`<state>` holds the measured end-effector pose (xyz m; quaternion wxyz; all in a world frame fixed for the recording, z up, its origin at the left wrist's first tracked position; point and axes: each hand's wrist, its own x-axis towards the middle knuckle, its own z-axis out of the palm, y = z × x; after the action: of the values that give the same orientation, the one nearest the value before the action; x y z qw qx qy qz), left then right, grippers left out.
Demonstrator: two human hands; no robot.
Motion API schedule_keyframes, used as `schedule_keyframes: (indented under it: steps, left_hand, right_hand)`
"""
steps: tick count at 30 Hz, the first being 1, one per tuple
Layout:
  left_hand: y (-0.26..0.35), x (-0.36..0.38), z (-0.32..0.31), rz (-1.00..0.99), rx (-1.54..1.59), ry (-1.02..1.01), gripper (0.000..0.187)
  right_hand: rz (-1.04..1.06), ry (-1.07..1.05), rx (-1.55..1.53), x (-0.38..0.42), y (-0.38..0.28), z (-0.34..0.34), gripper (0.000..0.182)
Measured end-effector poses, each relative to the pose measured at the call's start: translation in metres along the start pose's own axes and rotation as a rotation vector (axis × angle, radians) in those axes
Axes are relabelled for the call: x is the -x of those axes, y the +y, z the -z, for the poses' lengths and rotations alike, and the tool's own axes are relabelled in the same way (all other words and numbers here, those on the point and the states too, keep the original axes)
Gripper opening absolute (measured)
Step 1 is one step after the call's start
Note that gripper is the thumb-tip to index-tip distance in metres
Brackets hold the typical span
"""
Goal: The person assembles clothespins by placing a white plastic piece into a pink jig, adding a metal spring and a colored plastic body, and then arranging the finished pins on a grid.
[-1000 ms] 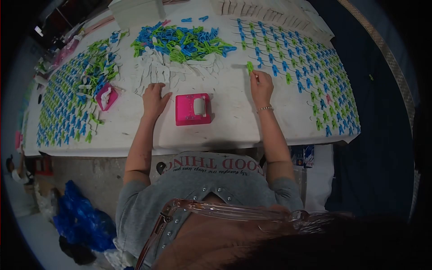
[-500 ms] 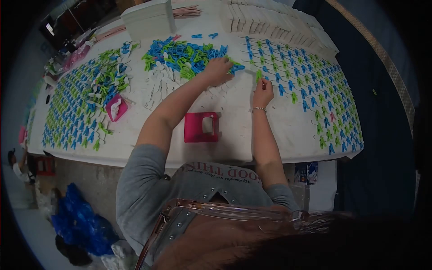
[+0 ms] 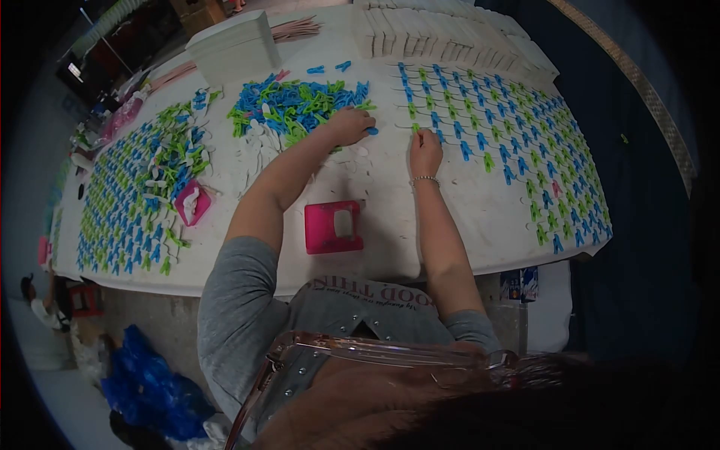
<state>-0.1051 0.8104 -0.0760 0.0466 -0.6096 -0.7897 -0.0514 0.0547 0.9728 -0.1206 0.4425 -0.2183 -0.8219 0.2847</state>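
Note:
My left hand [image 3: 351, 126] is at the right edge of a heap of blue and green clothespins [image 3: 281, 101], its fingers closed on a blue clothespin [image 3: 372, 131] that shows at the fingertips. My right hand [image 3: 426, 156] rests low over the table, fingers pinched at a green clothespin [image 3: 415, 127], mostly covered by the fingertips. Just beyond it lie rows of blue and green clothespins [image 3: 491, 116] with thin pale strips between them. Loose white flat pieces [image 3: 260, 150] lie left of my left forearm.
A pink plastic holder [image 3: 319, 229] with a white block stands in front of me. Stacked white bundles [image 3: 442, 37] and a white box [image 3: 234, 49] line the back. More clothespins [image 3: 124, 199] cover the left side, beside a pink tray [image 3: 185, 206]. Another person [image 3: 46, 304] is at far left.
My left hand has drawn slightly left with the blue clothespin. The right hand has moved left and lowered the green clothespin to the end of the rows. The view has tilted a little.

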Motion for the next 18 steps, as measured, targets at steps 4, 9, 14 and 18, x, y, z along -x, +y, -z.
schedule_keyframes:
  steps: [4,9,14,18]
  left_hand:
    - [-0.01,0.026,0.015,0.069,-0.062,-0.091,0.033]
    - [0.018,0.092,0.056,0.167,0.033,0.292,0.052]
    - [0.041,0.182,0.058,0.302,0.066,0.457,0.047]
    - [0.072,0.236,0.031,0.563,0.221,0.562,0.038]
  right_hand:
    - [-0.005,-0.014,0.057,-0.002,0.0,-0.002,0.007]
    - [-0.041,-0.039,0.085,-0.004,0.0,-0.003,0.008]
    - [-0.089,-0.07,0.127,-0.007,0.002,-0.007,0.009]
    - [-0.13,-0.085,0.177,-0.011,-0.002,-0.006,0.009]
